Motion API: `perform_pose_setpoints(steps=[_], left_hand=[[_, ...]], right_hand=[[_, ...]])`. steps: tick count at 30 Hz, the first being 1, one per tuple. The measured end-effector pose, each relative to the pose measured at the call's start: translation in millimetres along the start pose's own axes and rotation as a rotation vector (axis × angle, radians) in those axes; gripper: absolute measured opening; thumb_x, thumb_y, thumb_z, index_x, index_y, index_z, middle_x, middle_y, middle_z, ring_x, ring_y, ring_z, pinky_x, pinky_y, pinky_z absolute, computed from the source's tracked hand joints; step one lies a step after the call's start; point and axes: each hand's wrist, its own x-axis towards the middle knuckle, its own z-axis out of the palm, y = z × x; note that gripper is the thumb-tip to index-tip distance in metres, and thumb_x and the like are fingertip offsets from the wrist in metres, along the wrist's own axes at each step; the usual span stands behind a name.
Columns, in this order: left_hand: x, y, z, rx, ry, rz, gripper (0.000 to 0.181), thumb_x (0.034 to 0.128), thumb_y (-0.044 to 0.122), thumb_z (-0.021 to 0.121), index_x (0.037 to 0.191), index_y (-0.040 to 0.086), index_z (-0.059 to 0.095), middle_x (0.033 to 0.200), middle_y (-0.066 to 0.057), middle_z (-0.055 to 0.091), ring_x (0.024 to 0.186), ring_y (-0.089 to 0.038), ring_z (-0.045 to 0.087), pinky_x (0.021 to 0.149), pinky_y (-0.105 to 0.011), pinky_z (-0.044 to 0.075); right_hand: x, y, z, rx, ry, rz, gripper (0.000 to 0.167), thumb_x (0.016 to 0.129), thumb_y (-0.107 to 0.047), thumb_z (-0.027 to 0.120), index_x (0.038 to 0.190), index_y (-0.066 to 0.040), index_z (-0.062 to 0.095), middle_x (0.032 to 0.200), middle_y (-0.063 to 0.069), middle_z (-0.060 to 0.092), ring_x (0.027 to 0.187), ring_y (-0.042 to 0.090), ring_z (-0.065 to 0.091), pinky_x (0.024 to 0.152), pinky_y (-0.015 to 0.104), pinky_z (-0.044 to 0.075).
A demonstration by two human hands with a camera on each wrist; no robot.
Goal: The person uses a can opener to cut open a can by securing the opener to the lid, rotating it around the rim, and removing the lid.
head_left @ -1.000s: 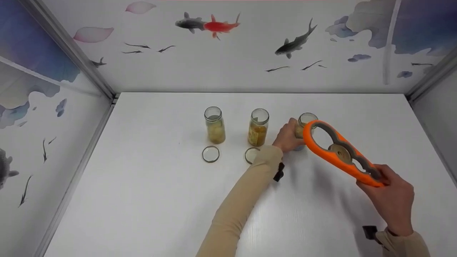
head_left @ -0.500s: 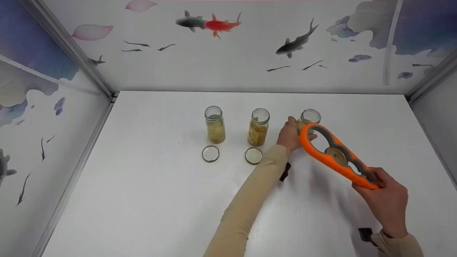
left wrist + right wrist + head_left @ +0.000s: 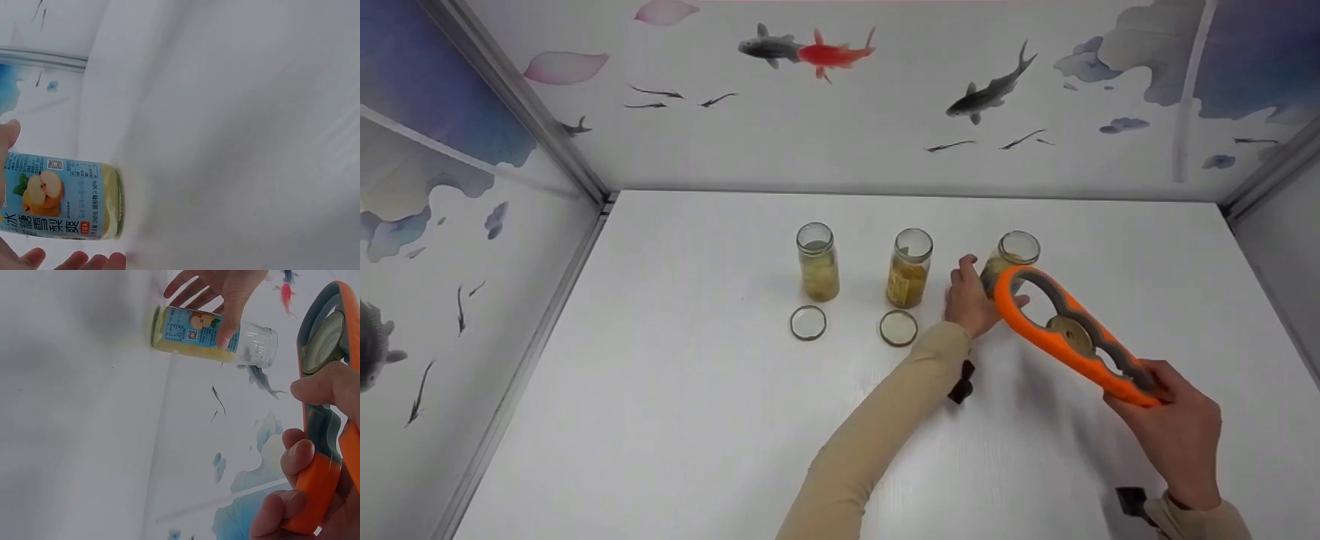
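At the right of the row, an open glass jar (image 3: 998,268) with a blue pear label (image 3: 50,194) stands upright on the table. My left hand (image 3: 971,306) is around the jar, its fingers spread and loosened, apart from the glass in the left wrist view. In the right wrist view the thumb (image 3: 229,329) lies in front of the jar. My right hand (image 3: 1177,427) grips the handle end of an orange and grey jar opener (image 3: 1054,349). A metal lid (image 3: 326,340) sits inside the opener's loop. The opener hides part of the jar in the head view.
Two more open jars, one pale (image 3: 819,274) and one amber (image 3: 908,281), stand to the left. A lid (image 3: 808,323) lies in front of the pale jar, another lid (image 3: 898,328) before the amber one. Patterned walls (image 3: 840,135) edge the white table (image 3: 660,420).
The right-hand jar was shifted back and slightly right, and the left hand's fingers have since loosened from it. The right hand keeps the jar opener raised, with little movement.
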Motion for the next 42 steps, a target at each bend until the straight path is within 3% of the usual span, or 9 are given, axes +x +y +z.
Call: perform_pose_setpoints(steps=[9,13,17,21,26,32,36,39,42], left_hand=[[-23.0,-2.3,-12.7,-0.053,0.057,0.035,0.069,0.0779,0.033,0.081,0.128,0.011,0.039,0.119,-0.013,0.050,0.104,-0.025,0.056,0.091,-0.029,0.046],[-32.6,-9.5,-19.4,-0.032,0.054,0.049,0.056,0.0825,0.024,0.077,0.124,0.009,0.042,0.112,-0.011,0.049,0.096,-0.024,0.056,0.087,-0.028,0.047],[-40.4,-17.3,-26.8,-0.030,0.031,0.131,0.037,0.0894,0.017,0.069,0.117,0.008,0.047,0.110,-0.011,0.052,0.093,-0.022,0.055,0.085,-0.026,0.046],[-47.5,-21.8,-35.7,-0.059,0.008,0.234,0.018,0.0952,0.011,0.061,0.111,0.007,0.053,0.114,-0.015,0.057,0.104,-0.025,0.055,0.091,-0.023,0.044],[-53.7,-26.6,-44.3,-0.115,-0.056,0.291,0.012,0.0973,0.005,0.056,0.109,0.005,0.059,0.108,-0.008,0.061,0.105,-0.020,0.057,0.089,-0.020,0.045],[-58.1,-36.5,-50.3,-0.214,-0.221,0.251,0.021,0.1028,0.013,0.046,0.116,0.010,0.062,0.114,0.003,0.065,0.110,-0.007,0.056,0.093,-0.022,0.044],[-63.8,-39.5,-54.7,-0.393,-0.340,0.161,0.023,0.1007,0.009,0.048,0.118,0.009,0.062,0.115,-0.003,0.065,0.110,-0.011,0.057,0.092,-0.026,0.045],[-71.7,-30.5,-57.5,-0.572,-0.373,0.085,0.023,0.1006,0.005,0.047,0.118,0.002,0.061,0.114,-0.011,0.064,0.108,-0.021,0.060,0.093,-0.032,0.047],[-83.7,-13.5,-71.2,-0.571,-0.388,0.111,0.027,0.1040,0.010,0.042,0.122,0.003,0.060,0.118,-0.013,0.062,0.109,-0.026,0.061,0.094,-0.035,0.047]], right_hand=[[-2.5,-3,1,-0.001,-0.013,-0.006,0.028,0.069,0.002,0.077,0.096,0.000,0.070,0.076,0.013,0.067,0.059,0.002,0.044,0.054,0.015,0.035],[-3.1,-4,2,-0.016,-0.028,-0.031,0.029,0.068,0.003,0.078,0.096,0.001,0.070,0.075,0.013,0.067,0.057,0.004,0.044,0.053,0.016,0.034],[-3.4,-3,4,-0.032,-0.053,-0.029,0.030,0.069,0.002,0.078,0.097,0.001,0.069,0.077,0.014,0.067,0.059,0.006,0.045,0.053,0.016,0.035],[-5.0,-3,7,-0.035,-0.066,-0.045,0.030,0.068,0.003,0.078,0.097,0.001,0.068,0.077,0.014,0.067,0.060,0.006,0.046,0.054,0.015,0.036],[-7.1,-4,10,-0.025,-0.068,-0.074,0.030,0.068,0.003,0.077,0.096,0.000,0.069,0.076,0.013,0.067,0.060,0.005,0.046,0.053,0.015,0.036],[-10.4,-8,14,-0.014,-0.068,-0.104,0.032,0.066,0.005,0.079,0.096,0.000,0.070,0.077,0.013,0.068,0.062,0.002,0.048,0.056,0.011,0.037],[-12.2,-12,17,-0.004,-0.070,-0.136,0.032,0.065,0.006,0.079,0.095,-0.001,0.070,0.077,0.011,0.068,0.065,0.000,0.049,0.058,0.011,0.037],[-13.1,-14,20,-0.002,-0.063,-0.172,0.033,0.063,0.007,0.079,0.094,-0.002,0.071,0.074,0.007,0.066,0.066,0.001,0.051,0.059,0.012,0.037],[-13.5,-17,24,0.006,-0.054,-0.206,0.034,0.062,0.007,0.080,0.094,-0.002,0.071,0.073,0.006,0.064,0.066,0.011,0.056,0.060,0.012,0.037]])
